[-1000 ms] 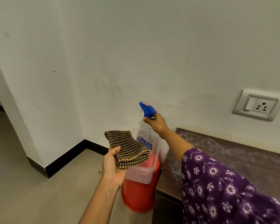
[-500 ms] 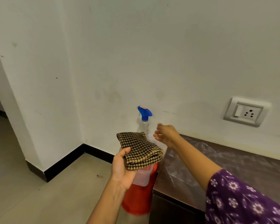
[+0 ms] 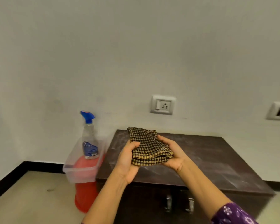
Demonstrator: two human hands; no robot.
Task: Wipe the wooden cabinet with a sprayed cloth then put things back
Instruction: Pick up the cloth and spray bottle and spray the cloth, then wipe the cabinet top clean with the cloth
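Note:
A folded brown-and-tan checked cloth (image 3: 148,147) is held above the dark wooden cabinet (image 3: 208,160). My left hand (image 3: 128,160) grips its left edge with the thumb on top. My right hand (image 3: 171,154) cups and grips its right side from below. A clear spray bottle with a blue trigger (image 3: 88,135) stands upright in a clear plastic box (image 3: 81,172), left of the cabinet. The cabinet top looks dusty and streaked.
The plastic box rests on an upturned red bucket (image 3: 84,196) on the floor beside the cabinet. Two metal handles (image 3: 179,204) show on the cabinet front. A wall socket (image 3: 162,105) and a second plate (image 3: 279,111) sit above it. Bare floor lies at the lower left.
My right hand let go of the spray bottle, which now stands in the box, and came back to hold the cloth with the left. The view swung right over the cabinet.

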